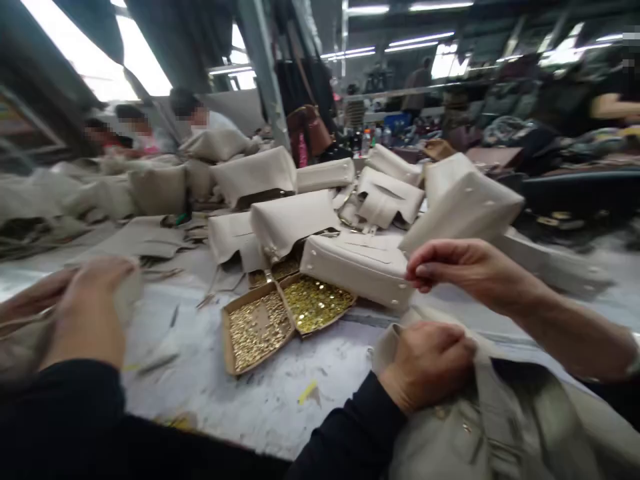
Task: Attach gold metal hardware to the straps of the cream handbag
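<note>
My left hand [433,363] is closed on the upper edge of a beige handbag [480,427], which rests in front of me at the lower right. Straps and small metal fittings show on its side. Raised above the bag is my right hand [460,270], thumb and fingertips pinched together; anything between them is too small to make out. Behind its fingertips lies another beige bag [355,270] with metal feet on its base. Left of my hands, a cardboard tray of small gold metal pieces [260,327] adjoins a second tray of shinier gold pieces [320,303].
At the left, a co-worker's hands [95,300] hold a beige piece, blurred. Beige bags [295,220] are piled across the table [210,407], with a larger one [465,200] at the right. A yellow scrap [307,392] lies near the front. More people sit in the background.
</note>
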Demonstrator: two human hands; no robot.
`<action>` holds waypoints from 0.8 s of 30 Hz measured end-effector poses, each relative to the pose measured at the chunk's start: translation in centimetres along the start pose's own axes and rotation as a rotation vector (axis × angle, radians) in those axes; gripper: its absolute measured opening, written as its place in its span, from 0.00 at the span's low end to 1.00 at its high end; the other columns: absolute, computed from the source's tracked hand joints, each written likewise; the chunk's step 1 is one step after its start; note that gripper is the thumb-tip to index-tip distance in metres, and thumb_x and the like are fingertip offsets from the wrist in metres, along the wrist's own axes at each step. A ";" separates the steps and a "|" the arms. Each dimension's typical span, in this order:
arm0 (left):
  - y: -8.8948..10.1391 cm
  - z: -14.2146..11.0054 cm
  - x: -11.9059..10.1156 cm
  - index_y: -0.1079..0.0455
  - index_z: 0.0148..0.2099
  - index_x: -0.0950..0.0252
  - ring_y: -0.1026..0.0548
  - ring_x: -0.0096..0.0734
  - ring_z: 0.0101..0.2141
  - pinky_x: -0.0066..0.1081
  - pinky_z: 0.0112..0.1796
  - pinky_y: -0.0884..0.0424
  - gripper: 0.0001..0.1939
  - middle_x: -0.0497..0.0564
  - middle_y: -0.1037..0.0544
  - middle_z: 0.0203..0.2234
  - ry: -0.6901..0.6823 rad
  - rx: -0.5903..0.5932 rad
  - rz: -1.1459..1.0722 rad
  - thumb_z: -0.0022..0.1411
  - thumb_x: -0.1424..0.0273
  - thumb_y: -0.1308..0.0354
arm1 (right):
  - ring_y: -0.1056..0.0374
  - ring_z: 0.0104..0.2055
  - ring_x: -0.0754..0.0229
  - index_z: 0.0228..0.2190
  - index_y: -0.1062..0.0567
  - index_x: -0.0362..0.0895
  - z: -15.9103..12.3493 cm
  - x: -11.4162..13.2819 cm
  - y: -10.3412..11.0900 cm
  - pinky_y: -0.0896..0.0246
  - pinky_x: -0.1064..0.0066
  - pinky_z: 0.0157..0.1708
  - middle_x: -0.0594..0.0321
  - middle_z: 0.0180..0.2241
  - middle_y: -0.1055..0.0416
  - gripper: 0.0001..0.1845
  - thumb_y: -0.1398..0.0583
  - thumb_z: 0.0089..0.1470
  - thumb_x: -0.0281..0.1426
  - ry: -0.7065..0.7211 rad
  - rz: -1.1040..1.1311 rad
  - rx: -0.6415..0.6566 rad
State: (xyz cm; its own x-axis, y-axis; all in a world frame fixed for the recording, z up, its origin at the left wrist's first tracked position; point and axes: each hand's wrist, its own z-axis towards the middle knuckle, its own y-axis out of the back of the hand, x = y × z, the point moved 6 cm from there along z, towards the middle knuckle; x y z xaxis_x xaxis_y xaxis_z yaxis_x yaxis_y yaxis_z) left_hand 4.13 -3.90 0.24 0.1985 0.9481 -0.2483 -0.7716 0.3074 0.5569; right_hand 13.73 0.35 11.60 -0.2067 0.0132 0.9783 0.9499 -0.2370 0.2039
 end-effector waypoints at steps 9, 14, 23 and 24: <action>2.5 0.8 0.2 0.33 0.51 0.65 0.23 0.34 0.41 0.35 0.43 0.23 0.15 0.56 0.22 0.41 -0.018 -0.146 -0.208 0.64 0.83 0.44 | 0.30 0.30 0.64 0.30 0.21 0.40 -8.4 -8.6 5.5 0.34 0.72 0.34 0.61 0.30 0.22 0.20 0.25 0.46 0.43 -0.222 0.283 -0.147; 2.6 0.3 0.1 0.30 0.54 0.66 0.23 0.36 0.47 0.36 0.46 0.22 0.16 0.57 0.27 0.46 -0.045 -0.150 -0.188 0.65 0.82 0.42 | 0.34 0.30 0.65 0.31 0.20 0.41 -10.3 -10.7 5.3 0.38 0.74 0.33 0.65 0.28 0.25 0.18 0.26 0.48 0.42 -0.244 0.314 -0.112; 2.5 0.6 -0.7 0.29 0.49 0.67 0.24 0.32 0.44 0.33 0.42 0.22 0.12 0.55 0.32 0.46 -0.074 -0.135 -0.135 0.65 0.83 0.43 | 0.30 0.38 0.60 0.32 0.17 0.41 -9.9 -9.3 4.9 0.36 0.70 0.42 0.61 0.34 0.24 0.14 0.32 0.58 0.41 -0.019 0.079 0.014; 2.5 0.6 -0.7 0.29 0.50 0.67 0.24 0.32 0.44 0.33 0.42 0.22 0.12 0.55 0.32 0.45 -0.074 -0.131 -0.135 0.66 0.83 0.43 | 0.30 0.38 0.60 0.33 0.17 0.41 -9.8 -9.3 4.9 0.35 0.70 0.42 0.61 0.34 0.24 0.15 0.32 0.58 0.42 -0.015 0.072 0.011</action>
State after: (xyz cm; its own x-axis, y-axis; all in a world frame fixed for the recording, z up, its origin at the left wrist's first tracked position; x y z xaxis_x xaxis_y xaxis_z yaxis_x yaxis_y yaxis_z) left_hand 2.39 -3.76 2.27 0.3455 0.9039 -0.2523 -0.8062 0.4235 0.4132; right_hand 18.00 -10.48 3.14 -0.1343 0.0114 0.9909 0.9647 -0.2272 0.1333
